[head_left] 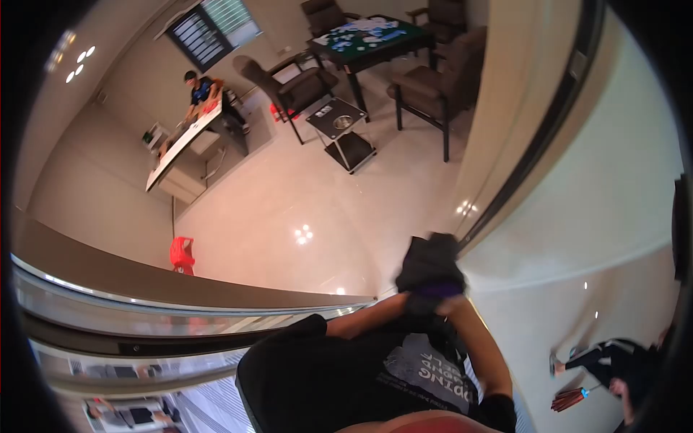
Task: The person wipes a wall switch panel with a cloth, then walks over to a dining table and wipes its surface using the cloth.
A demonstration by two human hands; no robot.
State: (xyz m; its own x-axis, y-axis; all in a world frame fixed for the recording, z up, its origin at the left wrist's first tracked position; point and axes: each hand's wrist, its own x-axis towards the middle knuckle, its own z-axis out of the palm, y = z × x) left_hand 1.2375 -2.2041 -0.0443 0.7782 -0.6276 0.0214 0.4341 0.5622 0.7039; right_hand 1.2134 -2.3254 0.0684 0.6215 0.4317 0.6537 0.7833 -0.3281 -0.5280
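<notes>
Both forearms come together in front of the dark printed shirt. Dark, glove-like material with a purple band covers my left hand, whose fingers cannot be made out. My right hand is blurred against the band and the cuff; its fingers are too smeared to read. The two hands touch or overlap at the wrists.
A doorway frame rises at right. Beyond are a small trolley, chairs, a green-topped table, a red stool and a person at a white desk. Another person is at lower right.
</notes>
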